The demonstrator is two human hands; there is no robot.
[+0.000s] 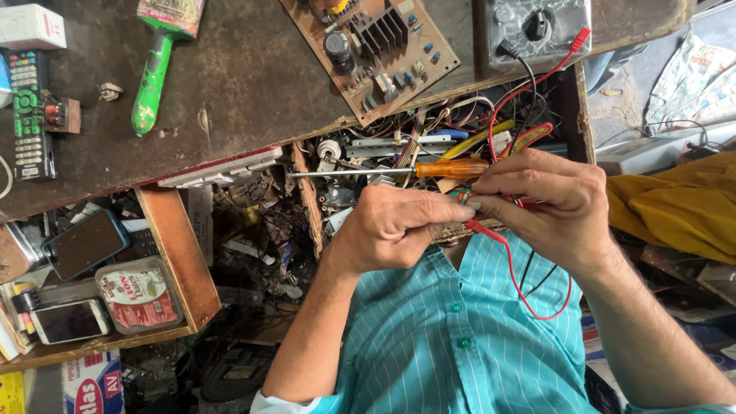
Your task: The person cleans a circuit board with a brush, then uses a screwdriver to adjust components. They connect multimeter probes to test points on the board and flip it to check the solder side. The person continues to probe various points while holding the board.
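Observation:
My left hand (pixel 391 222) and my right hand (pixel 552 199) meet fingertip to fingertip over an open drawer, just above my teal striped shirt (pixel 452 330). Both pinch a small item that the fingers hide. A red test lead (pixel 512 264) loops down from under my right hand, and a black lead (pixel 537 282) runs beside it. The red lead climbs to a grey multimeter (pixel 537 27) on the bench top. An orange-handled screwdriver (pixel 448 169) lies across the drawer, just beyond my fingers and apart from them.
A brown circuit board (pixel 372 50) with a black heatsink lies on the dark wooden bench (pixel 245 84). Also there are a green-handled brush (pixel 157 65) and a remote control (pixel 29 115). The drawer (pixel 383 149) holds tangled wires and parts. Phones (pixel 69 320) and a packet sit on a lower shelf. Yellow cloth (pixel 675 207) lies at the right.

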